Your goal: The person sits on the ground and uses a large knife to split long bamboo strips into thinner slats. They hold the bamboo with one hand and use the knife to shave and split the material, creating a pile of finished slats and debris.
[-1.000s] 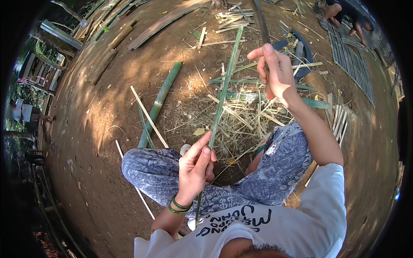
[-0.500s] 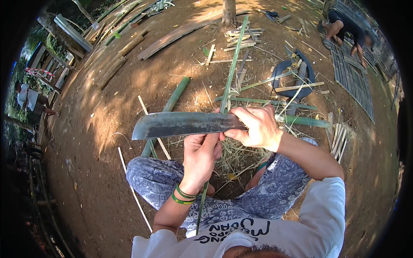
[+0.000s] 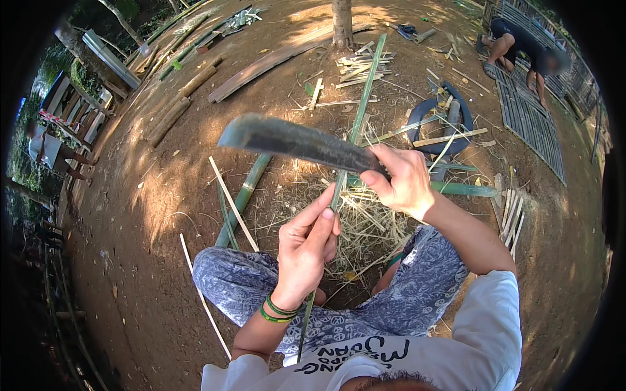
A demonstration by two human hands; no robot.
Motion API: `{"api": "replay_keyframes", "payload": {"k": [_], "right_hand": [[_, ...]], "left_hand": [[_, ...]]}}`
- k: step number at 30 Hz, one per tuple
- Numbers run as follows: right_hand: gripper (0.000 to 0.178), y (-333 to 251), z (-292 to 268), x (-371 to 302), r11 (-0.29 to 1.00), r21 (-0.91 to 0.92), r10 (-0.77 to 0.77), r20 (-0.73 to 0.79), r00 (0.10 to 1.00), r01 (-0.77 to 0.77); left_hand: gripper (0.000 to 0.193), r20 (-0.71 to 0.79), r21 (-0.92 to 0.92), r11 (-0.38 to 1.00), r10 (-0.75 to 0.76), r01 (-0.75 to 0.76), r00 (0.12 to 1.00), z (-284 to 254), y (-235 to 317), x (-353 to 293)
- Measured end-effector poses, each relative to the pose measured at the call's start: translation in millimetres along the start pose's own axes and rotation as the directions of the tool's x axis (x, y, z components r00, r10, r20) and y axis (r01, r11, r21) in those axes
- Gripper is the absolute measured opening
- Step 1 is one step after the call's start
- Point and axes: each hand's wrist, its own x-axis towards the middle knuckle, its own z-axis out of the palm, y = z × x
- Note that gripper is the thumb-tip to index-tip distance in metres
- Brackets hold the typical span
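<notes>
Steadiness matters here: with the left hand (image 3: 306,251) clenched on the green bamboo strip (image 3: 355,130) running away over the dirt ground (image 3: 163,195) and the right hand (image 3: 404,182) gripping the raised machete (image 3: 293,140), the blade should probably land clear of the fingers.

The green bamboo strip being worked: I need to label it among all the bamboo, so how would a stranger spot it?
Start at the tree trunk. The long thin green bamboo strip runs from there into the left hand. It alone is held, not lying loose.
</notes>
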Motion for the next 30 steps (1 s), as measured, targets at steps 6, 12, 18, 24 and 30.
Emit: {"api": "replay_keyframes", "payload": {"k": [6,12,18,24,30], "right_hand": [[0.047,-8.3,2.7,-0.3,0.998,-0.004,-0.066,0.019,0.998,0.066],[0.047,17.1,-16.5,8.4,0.995,0.044,0.088,-0.018,0.996,-0.087],[0.051,57.7,-37.3,23.9,0.931,0.177,0.336,-0.063,0.94,-0.321],[0.057,79.1,-38.8,15.1,0.693,0.528,0.625,-0.103,0.773,-0.49],[0.041,36.1,-26.2,15.1,0.713,0.45,0.566,0.084,0.82,-0.538]], "left_hand": [[0.04,-0.022,-0.03,0.999,0.024,-0.025,0.999,-1.4,-5.1,-0.2],[0.041,0.039,0.049,0.999,0.008,-0.01,0.999,2.6,1.9,-9.8],[0.041,0.081,0.023,1.0,-0.009,0.007,0.997,3.5,-1.8,-18.4],[0.041,0.173,-0.161,0.978,-0.101,0.129,0.98,-1.2,-5.4,2.3],[0.042,0.306,-0.224,0.943,-0.173,0.247,0.936,-5.1,-17.0,32.7]]}}
